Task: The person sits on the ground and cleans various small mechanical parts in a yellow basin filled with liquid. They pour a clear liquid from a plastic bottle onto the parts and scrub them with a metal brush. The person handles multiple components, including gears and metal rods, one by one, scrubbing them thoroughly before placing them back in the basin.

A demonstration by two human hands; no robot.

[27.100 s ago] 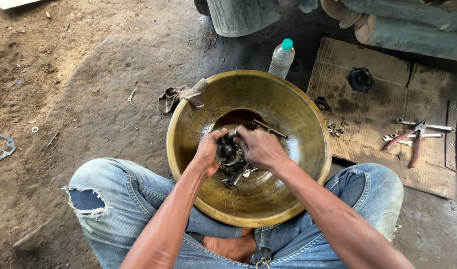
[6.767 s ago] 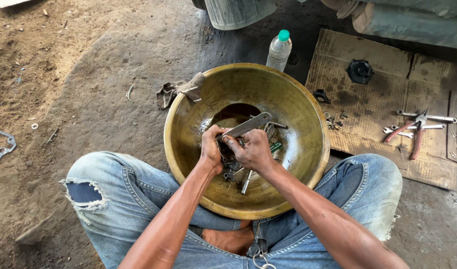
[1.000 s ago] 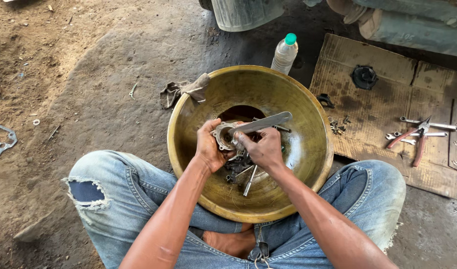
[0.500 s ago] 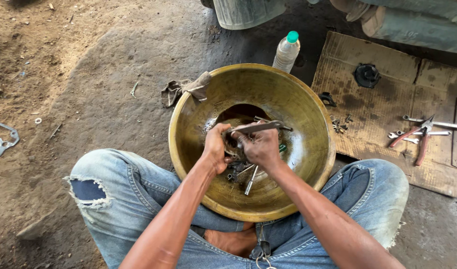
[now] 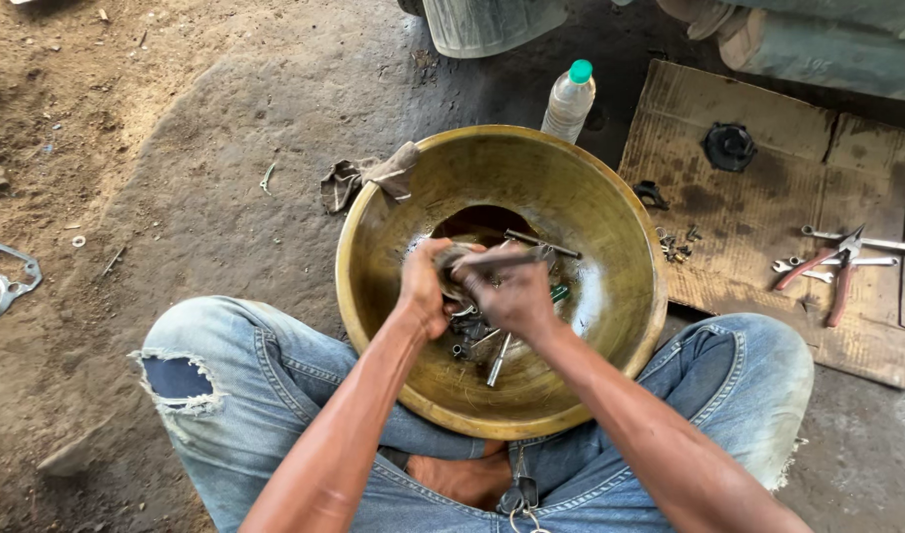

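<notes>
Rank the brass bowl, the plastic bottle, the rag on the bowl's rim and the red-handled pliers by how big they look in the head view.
1. Brass bowl, by far.
2. Plastic bottle, rag and red-handled pliers look much alike; no sure order among them.

The flat metal tool (image 5: 502,260), raised and angled up to the right a second ago, now lies almost level across both hands. The right hand (image 5: 516,291) covers more of it, and the left hand (image 5: 425,286) sits closer against the right.
</notes>
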